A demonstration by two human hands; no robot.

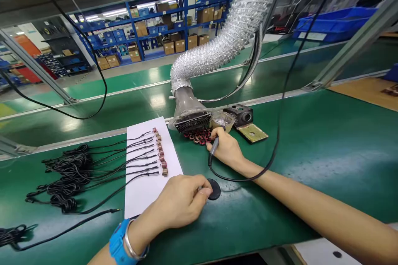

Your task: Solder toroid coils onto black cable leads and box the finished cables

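Observation:
My right hand (225,147) is closed round the grey handle of a soldering iron (214,145); its tip points toward a round holder of metal-wool tip cleaner (222,121). Closed in a pinch, my left hand (186,198) meets the left edge of a flat black disc (214,189) on the green table. Whatever its fingertips hold is hidden. Many small red and copper coils (200,136) lie heaped under the fume hood (191,109). To the left, a row of similar coils (161,158) sits on white paper (139,198), beside the black cables' stripped ends.
Bundled black cables (71,169) cover the table's left side. A soldering-iron stand (241,114) and a yellowish sponge tray (253,132) are behind my right hand. The iron's cord (278,132) loops over my right forearm. A silver duct (217,51) hangs above.

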